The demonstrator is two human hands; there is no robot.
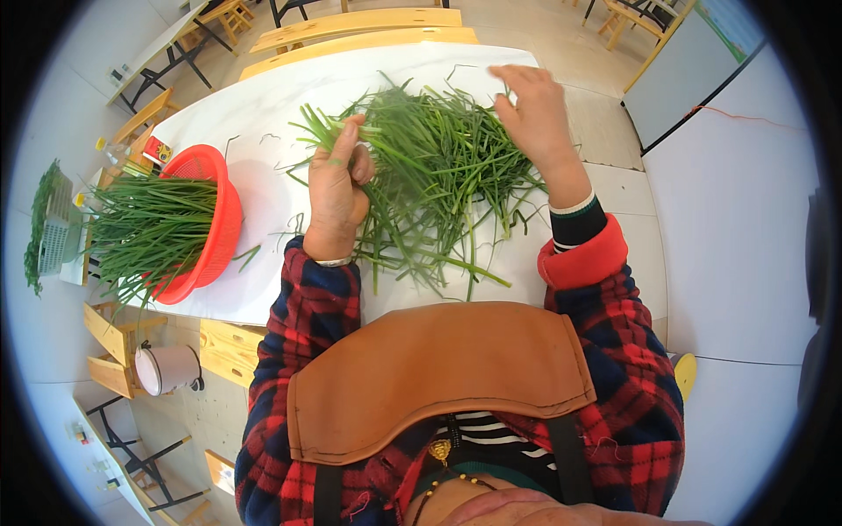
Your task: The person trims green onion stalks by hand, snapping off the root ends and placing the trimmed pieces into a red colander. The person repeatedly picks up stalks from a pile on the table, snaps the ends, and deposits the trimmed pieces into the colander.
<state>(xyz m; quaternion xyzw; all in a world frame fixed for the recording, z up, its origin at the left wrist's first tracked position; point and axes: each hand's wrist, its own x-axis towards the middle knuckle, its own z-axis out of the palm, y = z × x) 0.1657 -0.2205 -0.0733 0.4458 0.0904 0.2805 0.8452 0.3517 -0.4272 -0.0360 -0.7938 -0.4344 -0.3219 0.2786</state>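
Observation:
A loose heap of green garlic chives (456,167) spreads over the white table in front of me. Upright at the left edge of the heap, my left hand (338,180) is closed around a small bunch of chives (329,131), pale stem ends pointing up and left. Over the far right edge of the heap is my right hand (531,114), its fingers stretched out with a gap to the thumb and nothing visible between them. A red plastic basket (230,223), left of my left hand, holds many more chives (153,219), their leaves hanging over its far-left side.
Stray bits of chive lie on the white tabletop (263,188) between basket and heap. Behind the basket stand a red box (157,151) and a clear bottle (117,153). Wooden benches (351,31) line the far edge; a pale bin (167,368) stands on the floor at left.

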